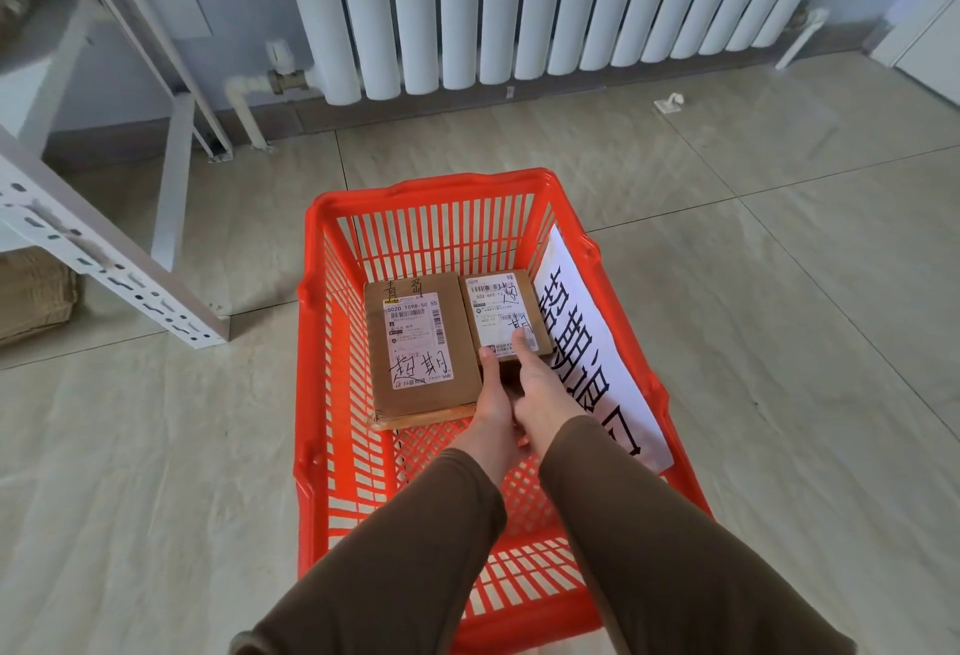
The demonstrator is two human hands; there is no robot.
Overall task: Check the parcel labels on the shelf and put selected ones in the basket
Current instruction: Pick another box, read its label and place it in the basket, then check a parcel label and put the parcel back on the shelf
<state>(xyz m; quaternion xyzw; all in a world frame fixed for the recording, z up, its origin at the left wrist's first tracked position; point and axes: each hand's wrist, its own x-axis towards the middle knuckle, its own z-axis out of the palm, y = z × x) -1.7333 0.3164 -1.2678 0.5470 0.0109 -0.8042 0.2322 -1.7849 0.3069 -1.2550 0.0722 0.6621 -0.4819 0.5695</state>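
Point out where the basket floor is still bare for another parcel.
Bare: the near half of the basket floor, between the parcels and the near wall, under the forearms. Crowded: the far end, where the large parcel and small parcel lie side by side, both hands on the small one.

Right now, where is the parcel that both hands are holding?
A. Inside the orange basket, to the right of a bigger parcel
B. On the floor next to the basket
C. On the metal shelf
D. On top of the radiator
A: the left hand and right hand grip the smaller parcel inside the orange basket, right of the bigger parcel.
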